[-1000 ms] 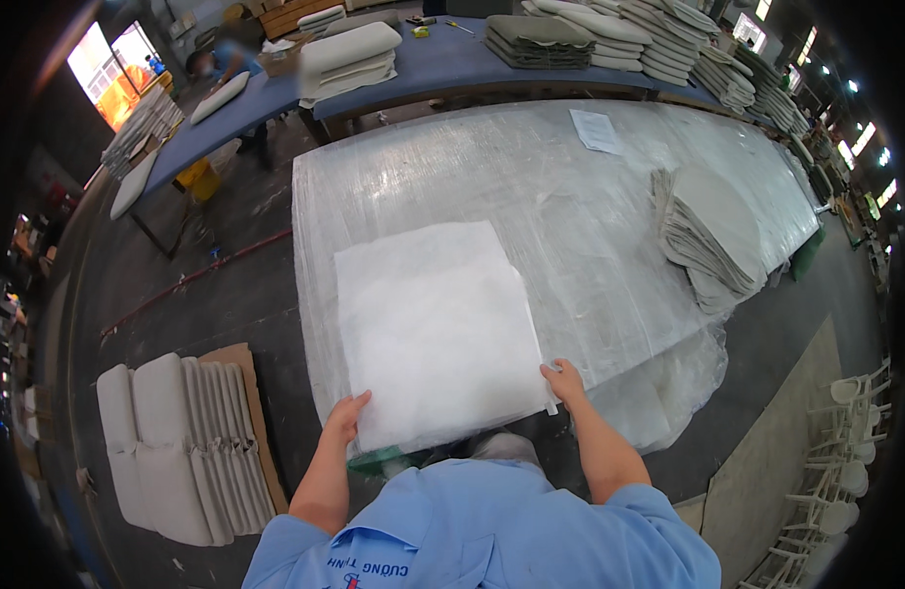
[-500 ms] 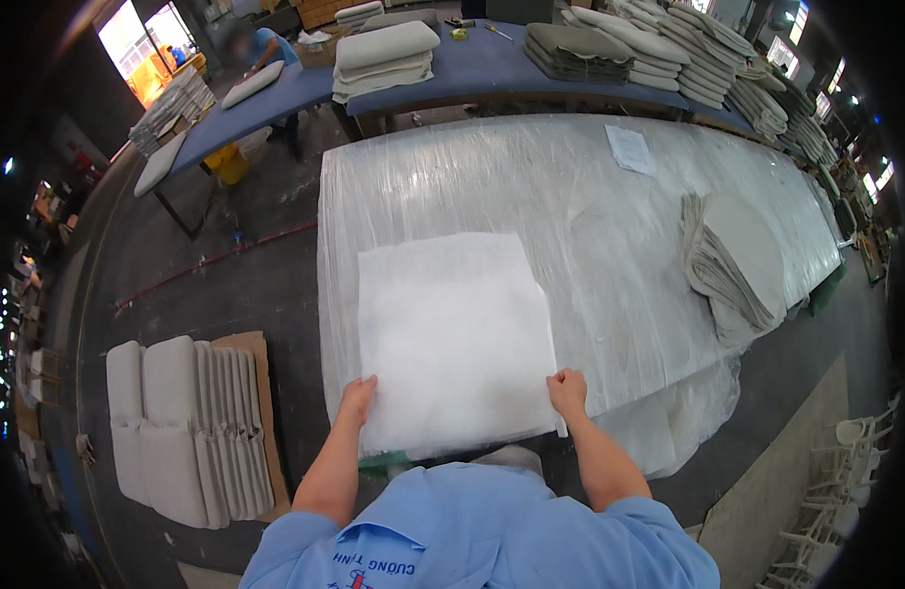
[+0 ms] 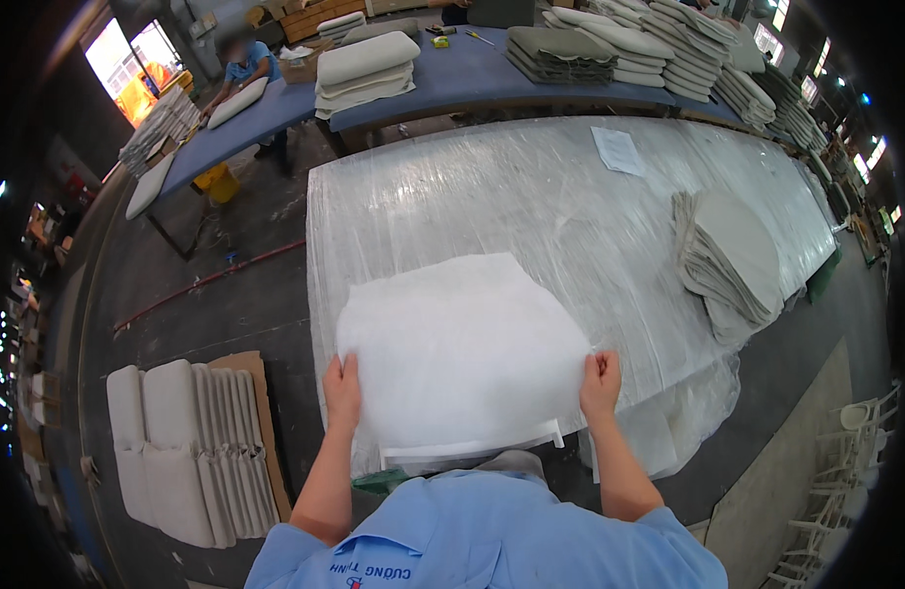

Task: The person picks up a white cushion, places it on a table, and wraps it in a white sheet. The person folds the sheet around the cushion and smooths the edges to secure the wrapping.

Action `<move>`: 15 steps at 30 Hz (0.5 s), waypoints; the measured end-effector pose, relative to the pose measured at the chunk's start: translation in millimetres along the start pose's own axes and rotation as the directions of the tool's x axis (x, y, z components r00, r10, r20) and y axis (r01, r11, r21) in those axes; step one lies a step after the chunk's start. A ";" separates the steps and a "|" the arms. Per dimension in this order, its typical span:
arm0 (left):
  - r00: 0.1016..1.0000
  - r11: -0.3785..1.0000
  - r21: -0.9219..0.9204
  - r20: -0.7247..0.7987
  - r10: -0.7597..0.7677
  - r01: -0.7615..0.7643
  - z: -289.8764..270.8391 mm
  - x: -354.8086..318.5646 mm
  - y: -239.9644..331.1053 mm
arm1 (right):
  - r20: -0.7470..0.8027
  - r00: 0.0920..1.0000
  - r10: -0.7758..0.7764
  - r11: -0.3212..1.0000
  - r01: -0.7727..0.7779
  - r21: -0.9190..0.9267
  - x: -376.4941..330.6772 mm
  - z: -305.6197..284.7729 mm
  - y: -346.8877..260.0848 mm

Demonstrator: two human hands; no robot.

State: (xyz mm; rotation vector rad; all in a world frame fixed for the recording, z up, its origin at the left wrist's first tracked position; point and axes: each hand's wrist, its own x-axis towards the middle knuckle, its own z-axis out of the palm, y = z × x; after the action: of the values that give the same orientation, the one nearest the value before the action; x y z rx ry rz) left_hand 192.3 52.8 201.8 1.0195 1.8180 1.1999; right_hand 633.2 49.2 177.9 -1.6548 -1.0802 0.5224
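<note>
Head view, dark lettering [image 3: 385,573] on a blue shirt [image 3: 511,535]; a plain white, soft-looking sheet [image 3: 467,353], bowed, held over clear plastic wrap [image 3: 442,201], its side edges gripped by curled fingers of left hand [image 3: 342,395] and right hand [image 3: 600,385]

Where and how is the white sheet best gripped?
The white sheet is broad and looks limp, so likely by its opposite side edges, coming from left and right, where the left hand and right hand hold it.

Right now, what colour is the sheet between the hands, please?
The sheet is white, as the head view shows.
</note>
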 end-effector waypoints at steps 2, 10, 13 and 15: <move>0.999 1.000 -0.027 -0.042 -0.011 0.010 -0.2 -19.2 -32.7 | 0.036 0.998 0.052 0.999 -0.052 -0.001 -25.8 -6.7 13.1; 0.950 0.943 0.161 0.064 -0.304 0.291 16.9 -45.4 -97.9 | 0.150 0.939 0.311 0.923 -0.260 -0.284 -72.5 -4.6 100.3; 0.927 0.933 0.130 0.130 -0.351 0.335 12.1 -44.0 -102.1 | 0.254 0.893 0.372 0.905 -0.289 -0.311 -67.8 -9.9 109.6; 0.889 0.901 0.117 0.152 -0.431 0.417 6.3 -37.3 -101.3 | 0.307 0.851 0.426 0.892 -0.338 -0.300 -62.3 -4.3 107.2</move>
State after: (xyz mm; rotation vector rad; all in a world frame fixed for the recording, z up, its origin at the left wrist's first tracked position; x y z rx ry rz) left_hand 191.3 -3.8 109.8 0.6907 1.8374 0.7516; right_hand 647.9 -11.3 70.6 -2.0575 -1.1079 1.0338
